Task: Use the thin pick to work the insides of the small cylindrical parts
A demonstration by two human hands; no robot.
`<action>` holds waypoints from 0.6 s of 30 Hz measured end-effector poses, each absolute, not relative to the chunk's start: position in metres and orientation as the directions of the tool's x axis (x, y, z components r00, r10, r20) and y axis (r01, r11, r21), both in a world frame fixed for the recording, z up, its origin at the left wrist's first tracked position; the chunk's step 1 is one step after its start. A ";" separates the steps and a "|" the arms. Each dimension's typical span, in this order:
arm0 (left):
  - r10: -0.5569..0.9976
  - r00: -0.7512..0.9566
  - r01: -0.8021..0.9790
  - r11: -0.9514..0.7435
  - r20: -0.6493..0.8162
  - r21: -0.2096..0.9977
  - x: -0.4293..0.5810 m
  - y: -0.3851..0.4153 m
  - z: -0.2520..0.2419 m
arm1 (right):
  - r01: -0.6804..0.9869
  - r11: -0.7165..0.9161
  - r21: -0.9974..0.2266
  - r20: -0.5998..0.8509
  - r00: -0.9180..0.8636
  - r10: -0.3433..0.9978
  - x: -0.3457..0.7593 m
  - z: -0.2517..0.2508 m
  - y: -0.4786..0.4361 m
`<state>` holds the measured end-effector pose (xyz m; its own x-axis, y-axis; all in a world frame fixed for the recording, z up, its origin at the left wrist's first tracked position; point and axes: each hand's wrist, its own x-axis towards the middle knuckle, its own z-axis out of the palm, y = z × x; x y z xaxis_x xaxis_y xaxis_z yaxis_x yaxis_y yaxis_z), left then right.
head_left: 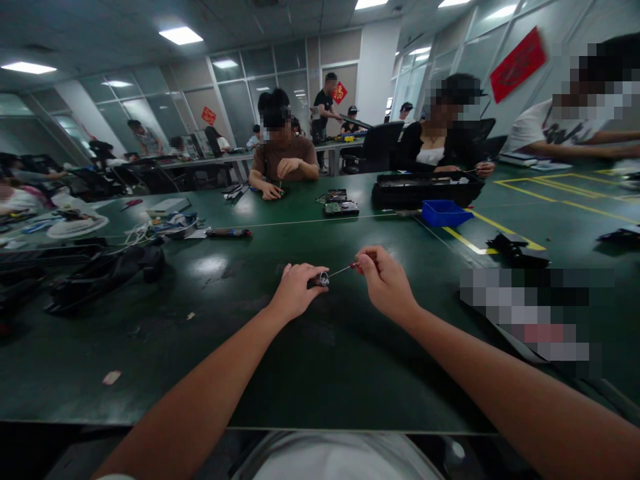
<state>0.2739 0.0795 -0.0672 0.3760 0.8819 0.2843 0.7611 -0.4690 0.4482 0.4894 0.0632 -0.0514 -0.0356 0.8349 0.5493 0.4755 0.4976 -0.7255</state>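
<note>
Head view, my single vantage: the head-worn camera faces forward and down across the table [350,380], with the left hand [296,292] and right hand [387,283] close before it and the ceiling [110,30] far beyond.

slanted screwdriver [345,268], perhaps touching cylinder [323,279]

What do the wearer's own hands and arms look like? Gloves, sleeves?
Left hand and right hand: ungloved, no rings or markings visible. Left forearm and right forearm: bare, no watch visible. A whitish edge, probably a sleeve, shows on the left; none on the right.
</note>
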 end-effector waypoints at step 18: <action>0.899 0.291 0.666 -0.435 0.327 0.606 0.271 0.083 -0.068 | 0.529 0.465 -0.710 0.541 -0.014 0.841 0.489 -0.048 0.063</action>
